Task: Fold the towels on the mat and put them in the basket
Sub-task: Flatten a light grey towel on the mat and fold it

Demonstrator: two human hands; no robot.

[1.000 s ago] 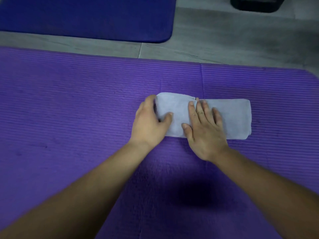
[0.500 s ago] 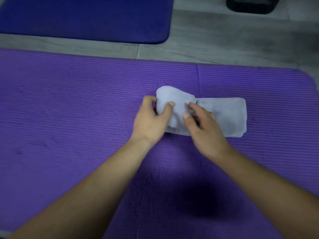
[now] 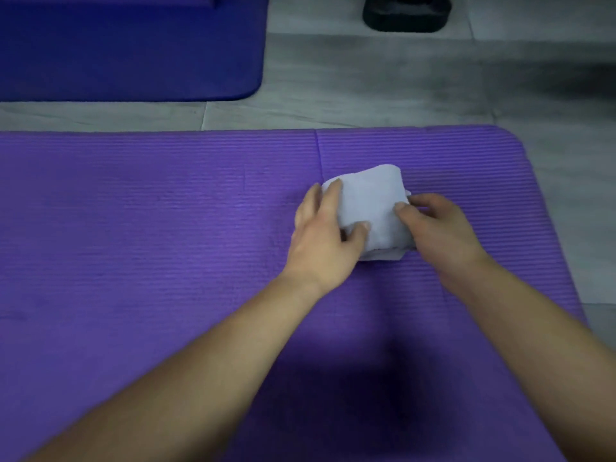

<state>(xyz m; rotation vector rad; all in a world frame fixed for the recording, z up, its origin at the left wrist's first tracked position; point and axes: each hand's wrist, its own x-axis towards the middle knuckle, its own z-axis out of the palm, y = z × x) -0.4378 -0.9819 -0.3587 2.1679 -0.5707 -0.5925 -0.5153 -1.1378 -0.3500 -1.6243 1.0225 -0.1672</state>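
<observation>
While both hands are holding it, the towel (image 3: 370, 208) is lying on the purple mat (image 3: 166, 228), in the far right part of the mat. The towel is pale grey-white and is folded into a small thick packet. A thin lower layer is sticking out a little at its near edge.

The left hand (image 3: 325, 240) is gripping the left side of the packet. Its fingers are curling over the far left corner, and its thumb is pressing on top of the cloth near the front. The right hand (image 3: 436, 228) is gripping the right side. Its thumb is lying on top of the cloth, and its other fingers are curling round the right edge, where a small tip of cloth is showing. The two hands are apart, with the middle of the towel showing between them. I cannot tell if the packet is resting fully on the mat or is lifted a little.

Both forearms are bare and are reaching in from the bottom of the view. A dark shadow (image 3: 366, 378) is falling on the mat between them.

Beyond the far edge of the purple mat, grey floor (image 3: 366, 78) is showing. A blue mat (image 3: 126, 51) is lying at the top left, with a strip of floor between it and the purple one. A black object (image 3: 406, 15) with rounded corners is sitting on the floor at the top edge, partly cut off; I cannot tell what it is.
</observation>
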